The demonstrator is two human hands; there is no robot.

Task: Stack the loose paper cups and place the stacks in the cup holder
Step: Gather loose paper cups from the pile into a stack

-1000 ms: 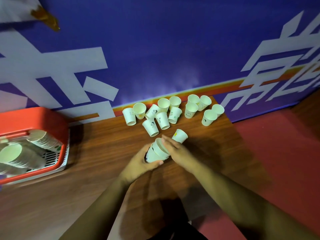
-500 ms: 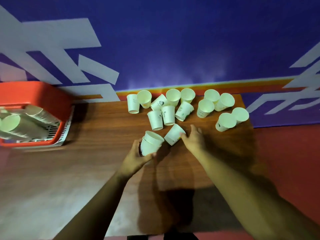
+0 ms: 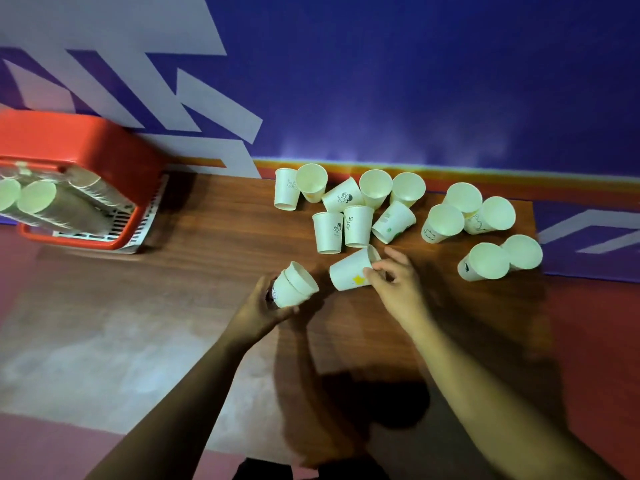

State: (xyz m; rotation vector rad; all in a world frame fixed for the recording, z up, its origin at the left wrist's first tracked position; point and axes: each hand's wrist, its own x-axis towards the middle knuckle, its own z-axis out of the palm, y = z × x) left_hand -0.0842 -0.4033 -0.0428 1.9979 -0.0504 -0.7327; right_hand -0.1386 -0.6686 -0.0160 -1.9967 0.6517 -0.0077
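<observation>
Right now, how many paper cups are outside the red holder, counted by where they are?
On the table, loose cups: 13
In the right hand, single cup: 1
In the left hand, nested cups that show: 2
Total: 16

A brown wooden table [image 3: 207,289] stood against a deep blue wall [image 3: 415,81] painted with large white shapes [image 3: 104,22], an orange stripe [image 3: 381,167] running along the wall's base.
</observation>
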